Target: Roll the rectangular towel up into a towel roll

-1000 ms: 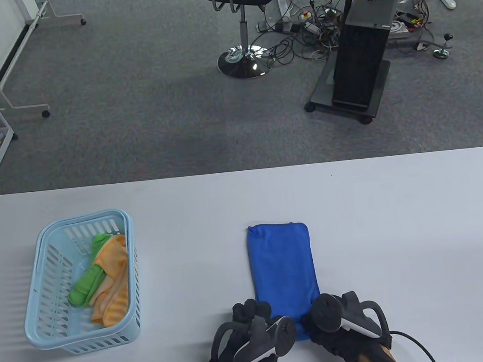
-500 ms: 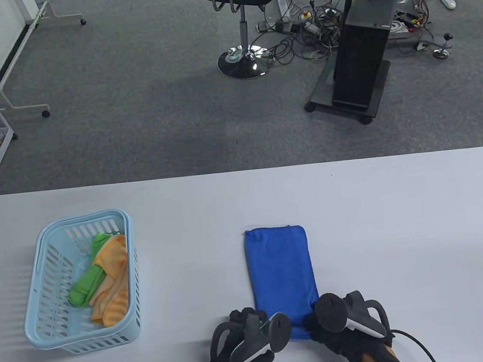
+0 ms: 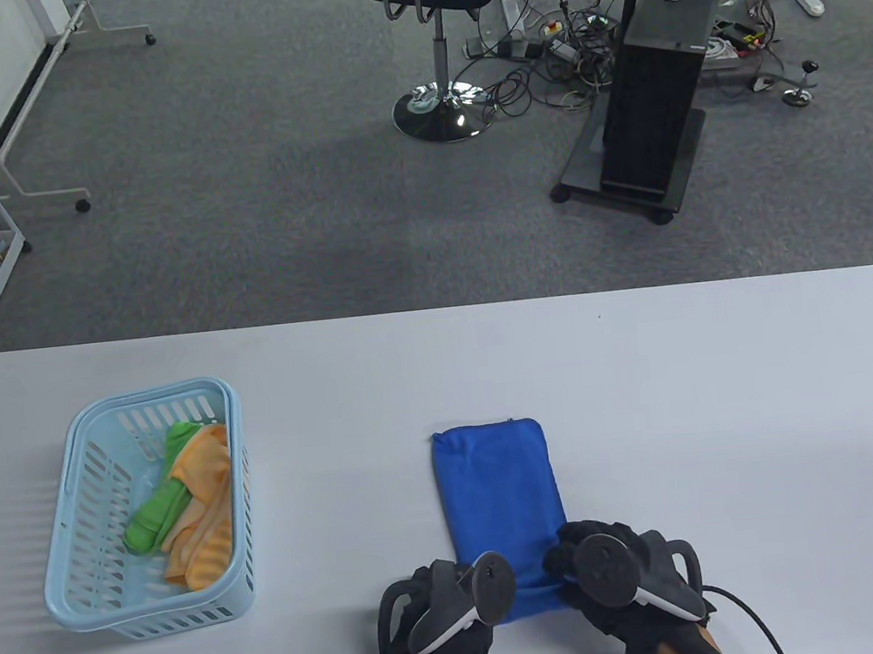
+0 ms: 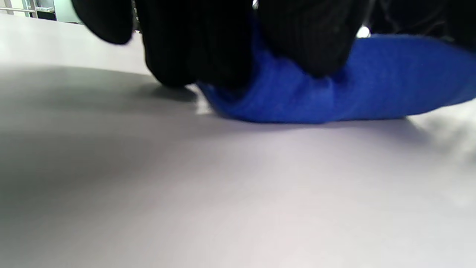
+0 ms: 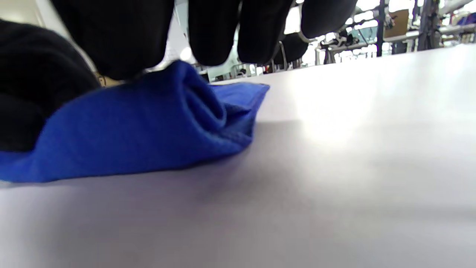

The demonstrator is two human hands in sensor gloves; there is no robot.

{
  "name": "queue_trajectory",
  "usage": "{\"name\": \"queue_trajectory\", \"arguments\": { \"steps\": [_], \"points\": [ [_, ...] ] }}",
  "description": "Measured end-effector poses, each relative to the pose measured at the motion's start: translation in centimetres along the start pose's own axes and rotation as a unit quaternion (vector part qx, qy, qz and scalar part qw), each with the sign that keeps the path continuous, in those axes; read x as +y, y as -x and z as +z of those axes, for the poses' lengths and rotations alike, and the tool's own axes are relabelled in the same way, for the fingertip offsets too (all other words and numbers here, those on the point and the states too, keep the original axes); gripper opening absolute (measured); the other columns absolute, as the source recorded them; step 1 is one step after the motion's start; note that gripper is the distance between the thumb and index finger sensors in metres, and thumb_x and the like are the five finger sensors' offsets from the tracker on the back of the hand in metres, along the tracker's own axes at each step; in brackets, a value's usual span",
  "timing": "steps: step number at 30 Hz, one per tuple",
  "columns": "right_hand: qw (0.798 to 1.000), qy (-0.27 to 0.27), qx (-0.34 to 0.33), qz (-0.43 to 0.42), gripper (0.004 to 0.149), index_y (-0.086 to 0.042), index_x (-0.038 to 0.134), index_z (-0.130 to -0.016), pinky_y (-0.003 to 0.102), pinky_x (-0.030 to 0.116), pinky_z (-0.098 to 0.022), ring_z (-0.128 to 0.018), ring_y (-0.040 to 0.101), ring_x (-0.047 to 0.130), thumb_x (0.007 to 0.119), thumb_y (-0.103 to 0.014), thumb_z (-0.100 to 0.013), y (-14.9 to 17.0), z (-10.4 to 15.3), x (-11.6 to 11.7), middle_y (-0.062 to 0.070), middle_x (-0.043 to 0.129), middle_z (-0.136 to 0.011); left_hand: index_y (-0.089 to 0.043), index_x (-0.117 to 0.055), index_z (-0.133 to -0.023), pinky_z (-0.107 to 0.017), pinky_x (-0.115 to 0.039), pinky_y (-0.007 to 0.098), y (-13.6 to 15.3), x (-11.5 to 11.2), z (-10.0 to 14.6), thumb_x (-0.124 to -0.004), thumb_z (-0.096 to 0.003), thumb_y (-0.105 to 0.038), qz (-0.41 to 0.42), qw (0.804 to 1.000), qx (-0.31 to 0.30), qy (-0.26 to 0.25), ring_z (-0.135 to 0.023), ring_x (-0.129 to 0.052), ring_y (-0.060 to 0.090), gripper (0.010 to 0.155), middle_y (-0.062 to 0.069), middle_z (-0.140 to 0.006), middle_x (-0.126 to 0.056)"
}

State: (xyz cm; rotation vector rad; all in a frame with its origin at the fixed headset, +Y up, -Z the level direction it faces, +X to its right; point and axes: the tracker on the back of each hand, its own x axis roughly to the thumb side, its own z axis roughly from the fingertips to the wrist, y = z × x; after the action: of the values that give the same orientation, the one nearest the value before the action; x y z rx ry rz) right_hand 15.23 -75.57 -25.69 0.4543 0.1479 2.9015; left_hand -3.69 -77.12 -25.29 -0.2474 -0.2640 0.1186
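Near end of the blue towel (image 3: 498, 492) is gripped by both hands, first curl formed.

Left hand (image 3: 445, 614) and right hand (image 3: 615, 577) are curled over the towel's near corners on the white table (image 3: 725, 406); fingertips are hidden under trackers from above. The far edge has been drawn nearer than a second ago.

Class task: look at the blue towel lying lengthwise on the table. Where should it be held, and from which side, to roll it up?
Probably the blue towel is best held at its near short edge, one corner per hand, coming from the person's side. It lies flat with its long axis pointing away, so rolling runs forward. The left hand and right hand already curl their fingers over that raised edge.
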Motion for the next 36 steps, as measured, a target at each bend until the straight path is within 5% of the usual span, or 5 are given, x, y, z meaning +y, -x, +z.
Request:
{"name": "queue_trajectory", "arguments": {
  "steps": [5, 9, 14, 20, 36],
  "points": [
    [0.996, -0.071, 0.004, 0.054, 0.046, -0.033, 0.082, -0.079, 0.060, 0.053, -0.069, -0.093, 0.032, 0.067, 0.077, -0.035, -0.033, -0.3, -0.3, 1.5, 0.006, 0.066, -0.096, -0.035, -0.083, -0.082, -0.070, -0.049, 0.064, -0.9, 0.4, 0.3, -0.081, -0.0379, -0.041, -0.056, 0.998, 0.002, -0.015, -0.094, -0.066, 0.038, 0.044, 0.009, -0.088, -0.076],
    [0.996, -0.089, 0.011, 0.027, 0.059, -0.031, 0.078, -0.085, 0.062, 0.052, -0.069, -0.094, 0.034, 0.064, 0.077, -0.050, -0.029, -0.1, -0.4, 2.0, 0.009, 0.063, -0.099, -0.032, -0.079, -0.093, -0.070, -0.046, 0.064, -1.1, 0.2, 0.5, -0.069, -0.0382, -0.052, -0.078, 0.996, -0.024, 0.028, -0.097, -0.059, 0.041, 0.059, 0.013, -0.095, -0.071],
    [0.981, -0.160, 0.060, 0.095, 0.074, -0.037, 0.053, -0.092, 0.063, 0.044, -0.071, -0.100, 0.037, 0.048, 0.081, -0.054, -0.026, -0.4, -0.7, 2.9, 0.005, 0.043, -0.104, -0.032, -0.068, -0.100, -0.071, -0.044, 0.065, -1.3, -0.3, 0.3, -0.082, -0.0328, -0.056, -0.108, 0.992, -0.014, 0.057, -0.100, -0.055, 0.041, 0.072, 0.012, -0.100, -0.065],
    [0.987, -0.121, 0.069, 0.076, 0.056, -0.033, 0.061, -0.086, 0.062, 0.046, -0.071, -0.098, 0.036, 0.052, 0.075, -0.041, -0.032, -0.6, -0.8, 3.0, 0.007, 0.049, -0.101, -0.028, -0.073, -0.096, -0.069, -0.050, 0.064, -1.1, -0.5, 0.3, -0.082, -0.0375, -0.046, -0.084, 0.996, -0.013, 0.032, -0.097, -0.063, 0.041, 0.062, 0.012, -0.096, -0.072],
    [0.992, -0.071, 0.072, 0.070, 0.048, -0.031, 0.086, -0.077, 0.061, 0.051, -0.069, -0.092, 0.034, 0.064, 0.069, -0.043, -0.033, -0.4, -0.2, 1.1, 0.006, 0.065, -0.095, -0.027, -0.091, -0.080, -0.069, -0.046, 0.065, -0.2, -0.4, 0.2, -0.062, -0.0384, -0.044, -0.025, 0.999, -0.002, 0.028, -0.087, -0.065, 0.039, 0.054, 0.009, -0.082, -0.074]
  ]
}}
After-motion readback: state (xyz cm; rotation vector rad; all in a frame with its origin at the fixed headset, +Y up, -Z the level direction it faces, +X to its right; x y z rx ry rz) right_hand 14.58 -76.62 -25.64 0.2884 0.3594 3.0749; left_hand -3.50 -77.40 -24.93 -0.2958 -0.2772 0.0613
